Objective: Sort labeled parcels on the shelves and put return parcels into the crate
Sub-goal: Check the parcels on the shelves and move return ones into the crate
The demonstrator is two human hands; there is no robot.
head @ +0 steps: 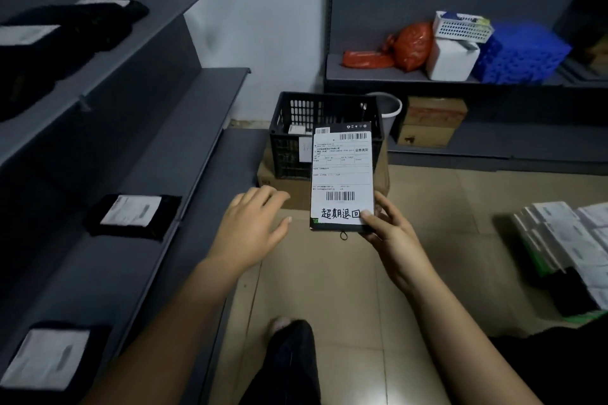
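A flat black rectangular parcel (342, 174) with a white printed shipping label was held upright. It was pinched at its lower right corner by the right hand (393, 235), the thumb laid on the label and the fingers curled behind. The left hand (251, 223) was kept just beside the parcel without touching it, palm down, fingers relaxed and slightly spread, nothing gripped. Behind the parcel, a black slotted plastic crate (316, 95) was seen standing on a brown cardboard box (283, 187).
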